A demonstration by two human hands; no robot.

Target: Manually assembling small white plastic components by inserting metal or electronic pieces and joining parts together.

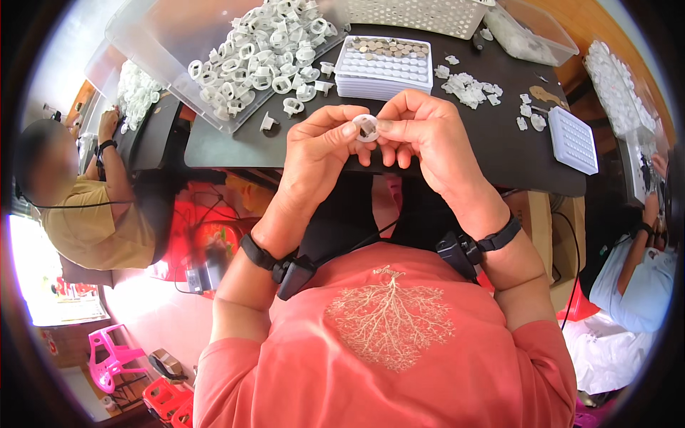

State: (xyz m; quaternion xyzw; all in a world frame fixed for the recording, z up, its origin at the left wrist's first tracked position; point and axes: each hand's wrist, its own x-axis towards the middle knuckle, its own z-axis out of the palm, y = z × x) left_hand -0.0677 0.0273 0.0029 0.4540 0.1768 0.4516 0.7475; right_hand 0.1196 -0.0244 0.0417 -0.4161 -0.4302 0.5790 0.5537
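Note:
Between my two hands, just above the table's near edge, is a round white plastic ring part (366,129) with an opening in its middle. My left hand (314,151) pinches its left side between thumb and fingers. On its other side my right hand (437,137) grips it the same way. Beyond my hands stands a stack of white trays (384,87) with round wells, small silvery discs (389,48) lying over the top one. Similar white ring parts (275,53) are heaped to the left, and a few loose ones (292,106) lie on the table.
A clear plastic bin (230,123) surrounds the heap on the dark table (228,148). Small white pieces (467,91) and another welled tray (573,141) lie right; a white basket (421,13) and clear box (531,36) stand behind. Other people work at both sides.

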